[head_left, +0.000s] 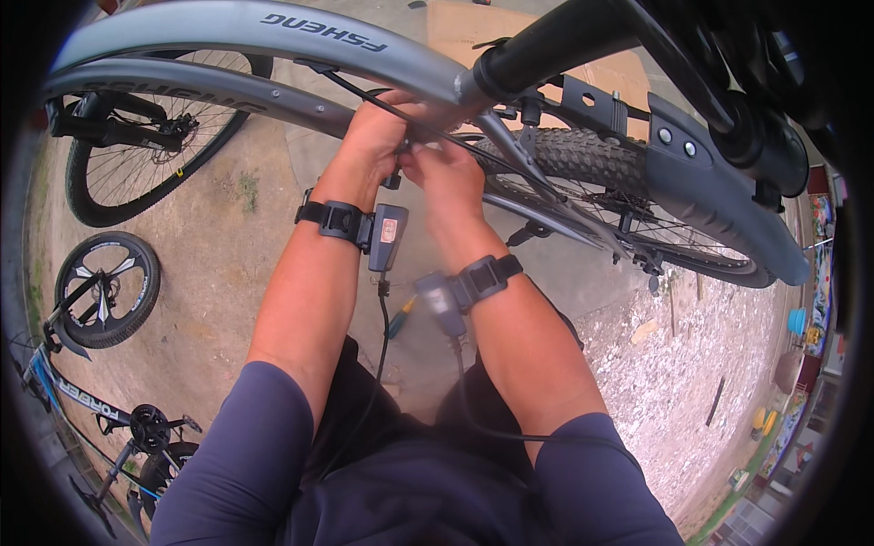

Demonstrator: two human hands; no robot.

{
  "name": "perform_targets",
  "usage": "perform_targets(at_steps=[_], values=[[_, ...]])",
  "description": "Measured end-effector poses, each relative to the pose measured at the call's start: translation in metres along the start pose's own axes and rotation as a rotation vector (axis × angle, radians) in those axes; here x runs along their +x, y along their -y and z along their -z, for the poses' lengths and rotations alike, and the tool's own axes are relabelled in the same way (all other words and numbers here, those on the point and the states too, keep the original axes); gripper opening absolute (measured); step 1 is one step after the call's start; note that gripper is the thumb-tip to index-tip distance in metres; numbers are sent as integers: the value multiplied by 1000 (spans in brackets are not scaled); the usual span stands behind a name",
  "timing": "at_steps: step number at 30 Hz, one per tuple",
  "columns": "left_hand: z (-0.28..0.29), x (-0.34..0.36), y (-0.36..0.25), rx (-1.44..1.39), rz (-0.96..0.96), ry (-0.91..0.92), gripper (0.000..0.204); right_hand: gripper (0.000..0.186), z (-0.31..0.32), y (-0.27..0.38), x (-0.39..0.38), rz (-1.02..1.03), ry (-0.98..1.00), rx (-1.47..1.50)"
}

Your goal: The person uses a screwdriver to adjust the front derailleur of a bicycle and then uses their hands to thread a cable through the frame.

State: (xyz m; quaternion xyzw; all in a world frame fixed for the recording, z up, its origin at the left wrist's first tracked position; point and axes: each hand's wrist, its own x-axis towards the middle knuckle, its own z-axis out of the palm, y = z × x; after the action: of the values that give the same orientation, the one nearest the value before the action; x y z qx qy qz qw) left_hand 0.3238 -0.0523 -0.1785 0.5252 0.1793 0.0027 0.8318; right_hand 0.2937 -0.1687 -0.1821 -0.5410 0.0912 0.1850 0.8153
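The thin black cable (437, 136) runs along the underside of the grey bicycle frame (273, 36), just above the middle of the view, and both your hands meet on it there. Your left hand (382, 127) is closed, fingers curled up against the frame tube with the cable pinched beneath them. Your right hand (451, 173) sits just beside it, touching it, fingertips closed on the same cable a little lower; what else they pinch is too small to tell. Each wrist carries a black strap with a small device (387, 237) and a lead hanging toward your lap. Right of your hands lies the knobby rear tyre (583, 155) under a black mudguard (719, 200). To the left, the front wheel (137, 173) rests on bare dirt ground (218, 255), and a second bicycle (91, 364) lies further left, well apart.
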Motion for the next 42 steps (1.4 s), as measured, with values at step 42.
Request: perform_targets(at_steps=[42], values=[[-14,-15,-13,5,5,-90,17,28,5,3,-1,-3,12,-31]])
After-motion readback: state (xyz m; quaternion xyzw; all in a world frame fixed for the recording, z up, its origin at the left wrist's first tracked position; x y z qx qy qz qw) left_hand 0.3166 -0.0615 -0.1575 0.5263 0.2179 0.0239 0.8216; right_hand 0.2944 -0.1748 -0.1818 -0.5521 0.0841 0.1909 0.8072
